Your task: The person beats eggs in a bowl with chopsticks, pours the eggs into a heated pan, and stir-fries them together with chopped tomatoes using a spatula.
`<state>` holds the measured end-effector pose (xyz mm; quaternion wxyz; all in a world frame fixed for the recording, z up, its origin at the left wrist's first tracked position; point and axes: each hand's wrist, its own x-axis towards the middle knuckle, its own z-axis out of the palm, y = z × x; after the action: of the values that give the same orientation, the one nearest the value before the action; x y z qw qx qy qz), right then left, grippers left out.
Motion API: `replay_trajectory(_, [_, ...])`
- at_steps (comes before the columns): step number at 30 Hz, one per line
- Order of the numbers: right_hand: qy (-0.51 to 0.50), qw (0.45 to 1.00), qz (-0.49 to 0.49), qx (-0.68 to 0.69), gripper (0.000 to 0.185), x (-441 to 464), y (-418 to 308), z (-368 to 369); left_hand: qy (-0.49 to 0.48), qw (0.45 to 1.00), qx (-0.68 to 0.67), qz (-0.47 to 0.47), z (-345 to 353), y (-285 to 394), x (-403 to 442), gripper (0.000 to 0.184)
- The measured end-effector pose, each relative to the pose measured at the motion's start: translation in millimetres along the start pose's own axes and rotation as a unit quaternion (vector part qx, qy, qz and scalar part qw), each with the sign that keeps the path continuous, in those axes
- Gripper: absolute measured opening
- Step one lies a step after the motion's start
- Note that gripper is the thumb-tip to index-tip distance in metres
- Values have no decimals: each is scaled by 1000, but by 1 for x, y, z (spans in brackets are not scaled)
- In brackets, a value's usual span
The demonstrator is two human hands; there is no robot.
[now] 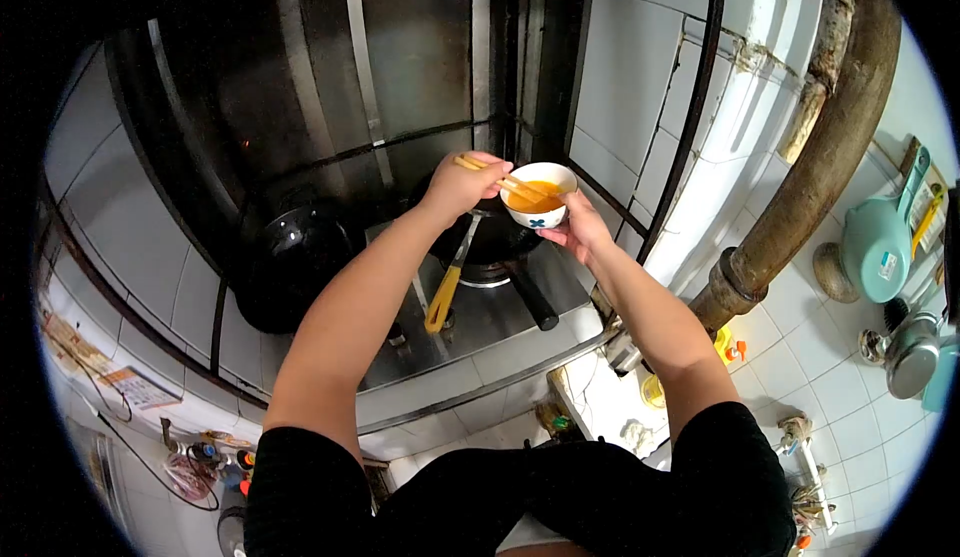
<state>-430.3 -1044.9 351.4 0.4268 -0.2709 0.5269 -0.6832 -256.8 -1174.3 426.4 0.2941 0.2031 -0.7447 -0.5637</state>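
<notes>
My left hand (466,187) is closed around a pair of wooden chopsticks (507,185), whose tips dip into the bowl. In my right hand (584,229) is a small white bowl (538,222) with a blue pattern, gripped by its side and tilted a little towards me. Inside it lies an orange-yellow liquid (527,202) that looks like beaten egg. Both hands are over the stove, above a black wok (487,247) with a dark handle (532,297). A spatula with a yellow handle (444,297) leans across the wok's near left side.
Another black wok (300,257) stands left on the stove top (420,342). Dark metal bars frame the cooking nook. At right runs a thick brown pipe (820,157), beyond which a teal pan (878,242) and other utensils hang on the tiled wall. Bottles stand below my right arm.
</notes>
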Motion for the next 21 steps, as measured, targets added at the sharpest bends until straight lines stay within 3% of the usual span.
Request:
replay_trajectory(10, [115,982,10,-149,73,62,11,-4,76,995,-52,-35,-15,-50,28,33])
replay_trajectory(21, [155,877,-24,-455,83,83,-4,8,94,992,-73,-28,-12,-59,28,30])
